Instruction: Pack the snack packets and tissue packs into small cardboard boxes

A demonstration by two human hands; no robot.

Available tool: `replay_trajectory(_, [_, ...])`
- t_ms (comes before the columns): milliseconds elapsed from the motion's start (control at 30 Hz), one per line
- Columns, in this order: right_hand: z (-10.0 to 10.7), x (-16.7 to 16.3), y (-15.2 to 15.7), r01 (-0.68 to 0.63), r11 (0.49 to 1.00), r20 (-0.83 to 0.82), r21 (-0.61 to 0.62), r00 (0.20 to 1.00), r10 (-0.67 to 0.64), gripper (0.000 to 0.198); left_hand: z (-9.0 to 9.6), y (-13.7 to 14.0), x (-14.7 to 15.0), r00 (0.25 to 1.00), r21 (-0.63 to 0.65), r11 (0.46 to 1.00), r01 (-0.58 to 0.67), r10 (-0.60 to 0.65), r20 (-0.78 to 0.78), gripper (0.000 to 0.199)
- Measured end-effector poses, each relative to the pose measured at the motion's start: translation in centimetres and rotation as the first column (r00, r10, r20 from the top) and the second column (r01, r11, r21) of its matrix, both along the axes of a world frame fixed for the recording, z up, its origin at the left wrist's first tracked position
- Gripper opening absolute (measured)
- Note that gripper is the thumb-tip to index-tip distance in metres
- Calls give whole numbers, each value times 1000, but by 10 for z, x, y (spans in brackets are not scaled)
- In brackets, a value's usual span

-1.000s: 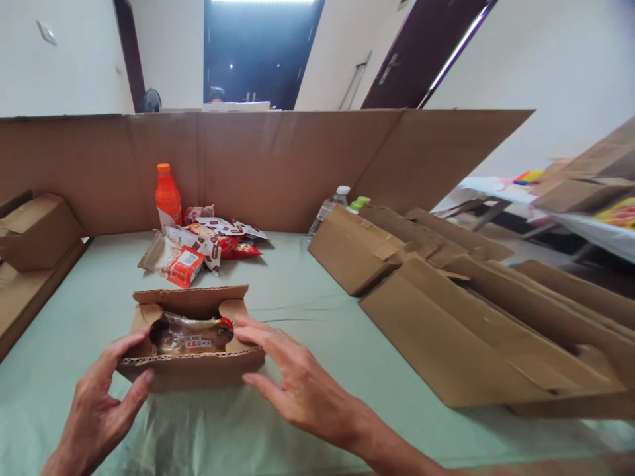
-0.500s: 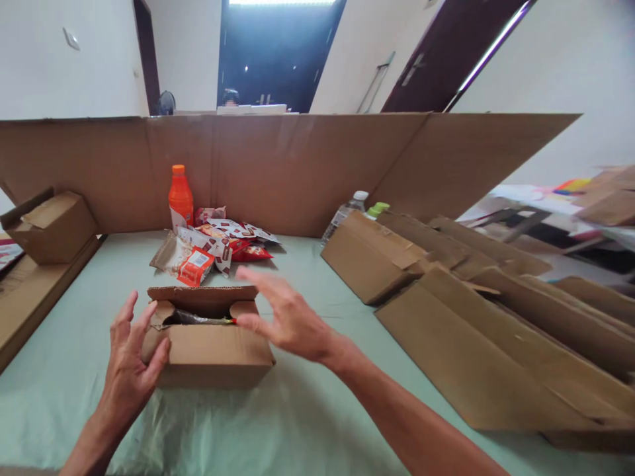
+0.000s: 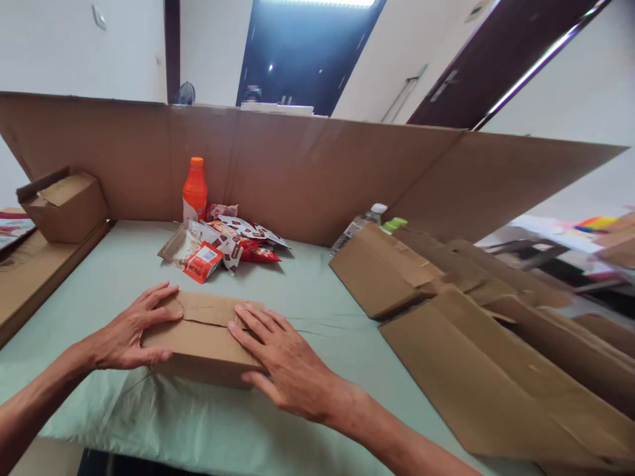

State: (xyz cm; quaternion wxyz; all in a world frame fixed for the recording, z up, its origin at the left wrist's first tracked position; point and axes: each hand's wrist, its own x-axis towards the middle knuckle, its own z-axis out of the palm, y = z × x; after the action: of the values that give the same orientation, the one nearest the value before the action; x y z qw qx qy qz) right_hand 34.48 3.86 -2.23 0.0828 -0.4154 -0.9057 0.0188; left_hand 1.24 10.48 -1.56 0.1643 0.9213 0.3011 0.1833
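A small cardboard box (image 3: 211, 338) sits on the green cloth in front of me, its top flaps folded down and meeting at a narrow gap. My left hand (image 3: 133, 330) rests at the box's left end with fingers spread, the thumb along the front edge. Across the right part of the top lies my right hand (image 3: 282, 363), fingers stretched out flat on the flap and thumb at the front side. The inside of the box is hidden.
Behind the box lie several snack packets (image 3: 228, 244) beside an orange bottle (image 3: 195, 192). Cardboard boxes (image 3: 476, 357) stand on the right, near a clear bottle (image 3: 360, 228). Another open box (image 3: 74, 205) is at the left. A cardboard wall (image 3: 297, 172) spans the back.
The box's open top is now covered by its flaps. My right hand has come down onto the top, and my left hand has shifted onto the left end. The view has turned slightly.
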Motion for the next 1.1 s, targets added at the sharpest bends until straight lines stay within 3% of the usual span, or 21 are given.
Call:
replay_trajectory(100, [0, -2, 4, 5, 1000, 18, -13, 1000, -5, 72, -3, 9, -5, 995, 23, 995, 98, -97, -37, 74])
replay_trajectory(300, [-11, 10, 20, 47, 997, -54, -67, 997, -51, 74, -18, 24, 4, 990, 100, 986, 133, -137, 28, 64])
replay_trajectory(433, [-37, 29, 15, 231, 967, -203, -105, 947, -249, 69, -27, 5, 6, 994, 167, 983, 79, -90, 59, 65])
replay_trajectory(500, [-46, 30, 15, 280, 941, -289, -190, 900, -326, 68, -32, -11, 0, 996, 209, 978, 18, -36, 83, 66])
replay_trajectory(633, [-41, -16, 37, 94, 944, -467, -315, 851, -241, 59, -25, -42, -39, 988, 305, 944, -129, 94, 124, 63])
replay_trajectory(700, [-28, -62, 59, -28, 961, -630, -275, 760, -158, 58, -6, -55, -72, 968, 415, 876, -246, 202, 147, 59])
replay_trajectory(733, [-20, -87, 70, -87, 965, -715, -246, 689, -120, 59, 7, -60, -90, 949, 484, 817, -314, 273, 156, 55])
replay_trajectory(833, [-3, -152, 96, -232, 957, -870, -174, 492, -39, 59, 47, -65, -147, 811, 630, 559, -539, 547, 209, 38])
replay_trajectory(900, [-4, -177, 101, -289, 940, -877, -181, 479, -22, 53, 63, -55, -181, 635, 635, 358, -685, 720, 279, 33])
replay_trajectory(933, [-9, -182, 100, -303, 929, -862, -211, 506, -31, 50, 66, -47, -196, 563, 621, 288, -729, 768, 305, 33])
replay_trajectory(1000, [-29, -177, 91, -283, 907, -810, -312, 578, -99, 45, 62, -24, -222, 465, 578, 225, -785, 830, 308, 35])
replay_trajectory(1100, [-68, -145, 69, -165, 874, -726, -458, 636, -261, 38, 50, 11, -248, 397, 510, 241, -826, 890, 223, 37])
